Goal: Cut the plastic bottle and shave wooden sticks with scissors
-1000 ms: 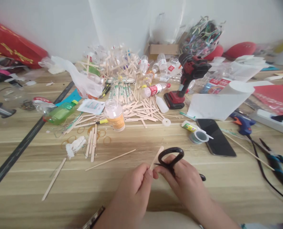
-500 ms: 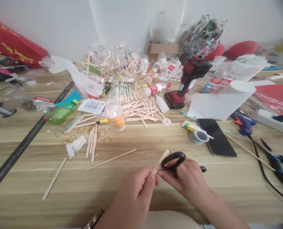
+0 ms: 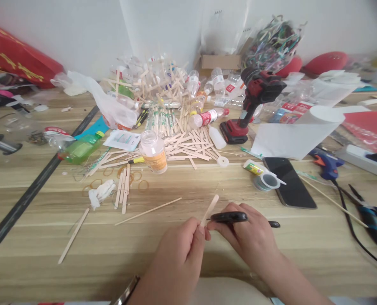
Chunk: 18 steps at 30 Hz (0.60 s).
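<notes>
Between thumb and fingers, my left hand [image 3: 184,250] pinches a flat wooden stick [image 3: 210,208], which points up and away to the right. My right hand [image 3: 250,231] is closed around black-handled scissors [image 3: 229,217]; one handle loop shows edge-on above the fingers. The blades are mostly hidden, and their tip is close to the stick, just above my left thumb. My right fingertips are beside my left hand's. Left of my hands, a thin round stick [image 3: 148,211] and a single flat stick [image 3: 74,235] lie on the wooden table [image 3: 112,250].
Beyond my hands stand a clear jar [image 3: 153,154] and a red drill [image 3: 247,101], near piled sticks [image 3: 188,146] and bottles. On the right lie a phone [image 3: 290,182], a tape roll [image 3: 267,181], a glue gun [image 3: 328,163] and pliers [image 3: 371,218].
My right hand has turned the scissors, so the handle loop now shows edge-on instead of open. The flat stick has shifted slightly left with my left hand.
</notes>
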{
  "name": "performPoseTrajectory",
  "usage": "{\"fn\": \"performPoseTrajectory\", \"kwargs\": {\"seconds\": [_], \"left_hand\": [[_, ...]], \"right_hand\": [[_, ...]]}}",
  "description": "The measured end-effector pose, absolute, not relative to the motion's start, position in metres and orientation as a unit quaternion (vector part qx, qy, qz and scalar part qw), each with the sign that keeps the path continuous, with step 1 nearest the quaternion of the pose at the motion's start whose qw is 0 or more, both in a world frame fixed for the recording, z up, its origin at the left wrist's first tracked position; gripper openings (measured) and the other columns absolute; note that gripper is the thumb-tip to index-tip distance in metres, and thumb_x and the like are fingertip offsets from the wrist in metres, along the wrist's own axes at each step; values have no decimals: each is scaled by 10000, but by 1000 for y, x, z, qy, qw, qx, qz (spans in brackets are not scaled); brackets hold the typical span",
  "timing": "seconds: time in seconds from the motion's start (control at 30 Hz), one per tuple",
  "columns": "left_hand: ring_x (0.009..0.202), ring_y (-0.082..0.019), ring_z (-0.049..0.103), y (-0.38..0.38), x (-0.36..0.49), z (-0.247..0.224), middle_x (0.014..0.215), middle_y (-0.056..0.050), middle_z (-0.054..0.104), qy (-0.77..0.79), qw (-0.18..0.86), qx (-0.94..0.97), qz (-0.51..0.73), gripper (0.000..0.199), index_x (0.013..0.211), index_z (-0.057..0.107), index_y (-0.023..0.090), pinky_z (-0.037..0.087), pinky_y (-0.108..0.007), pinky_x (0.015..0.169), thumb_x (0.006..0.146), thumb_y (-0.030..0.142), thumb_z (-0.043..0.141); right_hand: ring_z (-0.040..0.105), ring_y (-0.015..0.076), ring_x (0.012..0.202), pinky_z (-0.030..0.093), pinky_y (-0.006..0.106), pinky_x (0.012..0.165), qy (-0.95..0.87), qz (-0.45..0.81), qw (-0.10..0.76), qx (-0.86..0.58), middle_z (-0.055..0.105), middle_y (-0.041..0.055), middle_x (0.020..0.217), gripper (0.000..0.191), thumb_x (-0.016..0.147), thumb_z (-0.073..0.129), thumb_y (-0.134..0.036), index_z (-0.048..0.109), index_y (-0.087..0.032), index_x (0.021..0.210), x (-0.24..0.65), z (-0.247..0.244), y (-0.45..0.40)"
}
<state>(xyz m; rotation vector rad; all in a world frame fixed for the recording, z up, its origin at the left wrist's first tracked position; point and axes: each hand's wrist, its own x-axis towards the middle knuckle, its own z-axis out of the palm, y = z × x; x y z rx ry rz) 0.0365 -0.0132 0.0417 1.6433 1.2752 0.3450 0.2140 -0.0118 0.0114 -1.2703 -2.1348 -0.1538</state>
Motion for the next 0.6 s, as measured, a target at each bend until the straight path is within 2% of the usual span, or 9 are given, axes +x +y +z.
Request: {"fn": "performPoseTrajectory", "kwargs": {"seconds": [0.17,0.33,0.47,0.6], "left_hand": [[644,-180,549,-15,37,41,683,-17,609,526,469,697,134,326,797,530,214,335,-289,613,965,335,278],[707,-190,597,-15,38,41,741,-36,655,518,463,706,137,294,795,540,216,359,-278,632,960,304,313],[611,-162,541,-15,36,41,655,-8,594,500,460,716,160,303,766,486,218,326,-272,587,969,315,284],[564,-153,488,-15,35,41,599,13,508,494,456,722,162,325,761,461,217,288,-278,553,974,349,256]], "right_hand": [[448,132,486,314,274,552,-826,-113,285,-473,523,-23,551,349,1001,429,-226,479,-201,657,220,9,-12],[433,140,498,284,292,559,-843,-143,272,-441,533,-10,574,302,941,392,-65,464,-208,685,225,12,-8],[437,127,471,308,276,533,-840,-138,282,-442,522,-24,535,344,1000,416,-218,455,-214,658,224,13,-2],[542,109,506,382,237,535,-827,-59,338,-445,610,-12,597,345,1007,435,-399,512,-194,740,220,10,-1]]}}
